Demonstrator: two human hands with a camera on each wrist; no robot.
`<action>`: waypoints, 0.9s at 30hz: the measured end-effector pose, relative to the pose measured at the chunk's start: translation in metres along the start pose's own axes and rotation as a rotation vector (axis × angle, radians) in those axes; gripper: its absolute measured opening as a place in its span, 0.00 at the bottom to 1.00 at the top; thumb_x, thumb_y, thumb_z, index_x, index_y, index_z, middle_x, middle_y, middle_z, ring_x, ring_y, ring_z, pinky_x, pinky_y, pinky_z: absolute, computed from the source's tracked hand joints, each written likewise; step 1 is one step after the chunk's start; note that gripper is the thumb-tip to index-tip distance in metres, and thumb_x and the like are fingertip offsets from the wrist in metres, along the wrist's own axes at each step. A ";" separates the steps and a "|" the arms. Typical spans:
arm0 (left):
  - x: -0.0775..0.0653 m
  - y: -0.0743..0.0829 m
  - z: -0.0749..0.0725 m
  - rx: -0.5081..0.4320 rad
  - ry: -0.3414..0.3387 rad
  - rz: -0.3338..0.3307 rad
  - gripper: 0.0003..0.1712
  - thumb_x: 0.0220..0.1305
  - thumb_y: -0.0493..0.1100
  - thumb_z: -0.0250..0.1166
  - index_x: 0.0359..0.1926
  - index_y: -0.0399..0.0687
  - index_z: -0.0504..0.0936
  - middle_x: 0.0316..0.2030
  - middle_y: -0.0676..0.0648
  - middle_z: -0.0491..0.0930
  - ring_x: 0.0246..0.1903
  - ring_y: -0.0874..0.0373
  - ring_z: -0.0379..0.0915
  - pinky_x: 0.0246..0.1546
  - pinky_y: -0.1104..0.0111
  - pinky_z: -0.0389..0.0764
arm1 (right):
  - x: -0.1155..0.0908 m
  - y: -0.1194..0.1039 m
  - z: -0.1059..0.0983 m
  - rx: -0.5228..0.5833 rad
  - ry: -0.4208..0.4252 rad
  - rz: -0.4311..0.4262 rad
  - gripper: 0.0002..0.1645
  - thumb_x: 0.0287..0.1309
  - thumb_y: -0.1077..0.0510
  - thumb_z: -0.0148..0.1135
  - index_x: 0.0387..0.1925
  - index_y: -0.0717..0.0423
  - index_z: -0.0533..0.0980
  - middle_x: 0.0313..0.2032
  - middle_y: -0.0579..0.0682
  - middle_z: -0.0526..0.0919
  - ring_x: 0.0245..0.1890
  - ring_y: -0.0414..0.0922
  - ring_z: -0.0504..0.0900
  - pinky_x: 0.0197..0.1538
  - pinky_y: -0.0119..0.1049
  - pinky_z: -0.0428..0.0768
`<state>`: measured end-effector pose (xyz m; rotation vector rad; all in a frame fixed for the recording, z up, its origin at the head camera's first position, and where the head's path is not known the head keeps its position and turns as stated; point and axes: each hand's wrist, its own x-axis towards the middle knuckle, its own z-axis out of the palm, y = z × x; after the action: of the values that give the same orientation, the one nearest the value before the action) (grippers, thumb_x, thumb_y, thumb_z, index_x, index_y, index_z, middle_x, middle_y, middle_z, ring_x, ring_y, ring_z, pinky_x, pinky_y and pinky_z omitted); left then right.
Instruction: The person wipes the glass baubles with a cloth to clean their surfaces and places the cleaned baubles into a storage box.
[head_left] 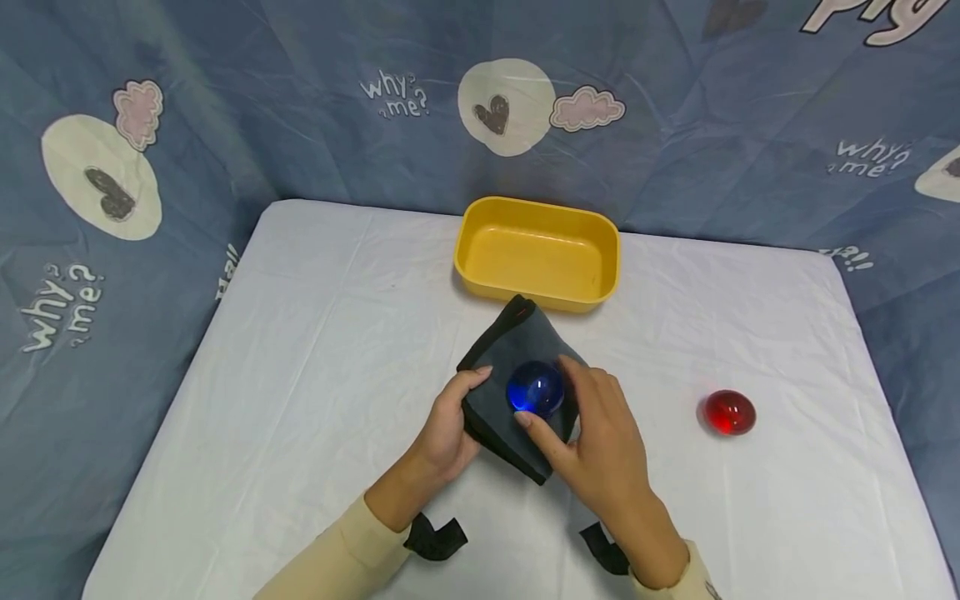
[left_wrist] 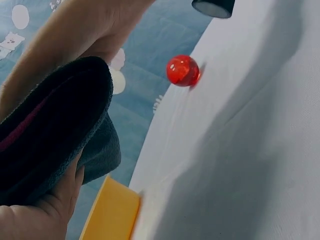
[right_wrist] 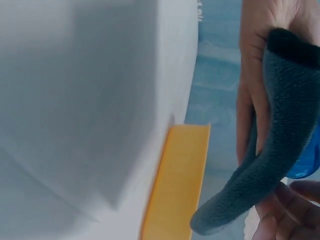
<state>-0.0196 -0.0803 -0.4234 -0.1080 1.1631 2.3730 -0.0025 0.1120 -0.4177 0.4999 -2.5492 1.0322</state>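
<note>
In the head view, a folded dark grey cloth (head_left: 498, 408) is held up over the white table by my left hand (head_left: 448, 429), thumb on top and fingers beneath. A clear blue ball (head_left: 536, 388) sits on the cloth, and my right hand (head_left: 603, 433) pinches it between thumb and fingers. The left wrist view shows the cloth (left_wrist: 55, 125) from its folded edge. From the right wrist, the blue ball (right_wrist: 306, 157) is partly hidden behind the cloth (right_wrist: 287, 110). A clear red ball (head_left: 730, 412) lies on the table to the right of my right hand.
A yellow rectangular tray (head_left: 536, 297) stands at the table's back edge, just beyond the cloth. The white tablecloth (head_left: 300, 350) covers the table. A blue printed curtain (head_left: 315, 125) hangs behind and at the sides. Black straps (head_left: 437, 537) hang at both wrists.
</note>
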 end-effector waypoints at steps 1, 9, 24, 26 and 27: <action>0.000 0.001 0.000 0.001 0.004 0.001 0.34 0.78 0.48 0.41 0.77 0.35 0.54 0.68 0.41 0.65 0.63 0.56 0.68 0.63 0.64 0.76 | -0.001 -0.001 -0.001 -0.005 -0.006 -0.011 0.48 0.67 0.28 0.59 0.65 0.66 0.74 0.53 0.61 0.81 0.52 0.55 0.80 0.56 0.49 0.82; 0.000 0.002 0.001 0.003 0.006 -0.011 0.35 0.78 0.48 0.41 0.80 0.38 0.51 0.74 0.39 0.59 0.68 0.55 0.64 0.65 0.64 0.74 | -0.001 -0.004 0.001 0.012 -0.006 -0.112 0.38 0.70 0.39 0.64 0.66 0.65 0.73 0.60 0.63 0.74 0.58 0.56 0.77 0.66 0.37 0.75; 0.000 0.000 0.000 -0.006 0.005 -0.025 0.36 0.78 0.48 0.40 0.80 0.38 0.49 0.75 0.39 0.57 0.68 0.55 0.62 0.64 0.64 0.75 | -0.002 -0.004 0.005 0.076 0.038 -0.032 0.40 0.67 0.37 0.67 0.60 0.68 0.75 0.54 0.62 0.78 0.53 0.54 0.81 0.57 0.42 0.82; 0.000 0.000 0.000 -0.005 0.000 -0.031 0.36 0.78 0.49 0.39 0.81 0.38 0.48 0.75 0.38 0.55 0.68 0.54 0.62 0.65 0.63 0.75 | -0.002 -0.004 0.006 0.083 0.038 -0.009 0.41 0.67 0.36 0.66 0.60 0.68 0.75 0.54 0.61 0.78 0.49 0.52 0.81 0.49 0.41 0.85; 0.000 0.000 0.000 -0.005 -0.004 -0.034 0.37 0.78 0.49 0.39 0.81 0.38 0.47 0.76 0.38 0.55 0.68 0.54 0.62 0.65 0.63 0.74 | -0.002 -0.003 0.006 0.085 0.038 0.002 0.41 0.67 0.35 0.66 0.59 0.68 0.75 0.53 0.61 0.79 0.47 0.51 0.81 0.45 0.41 0.85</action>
<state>-0.0192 -0.0806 -0.4239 -0.1239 1.1446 2.3457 -0.0002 0.1060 -0.4203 0.4950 -2.4815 1.1441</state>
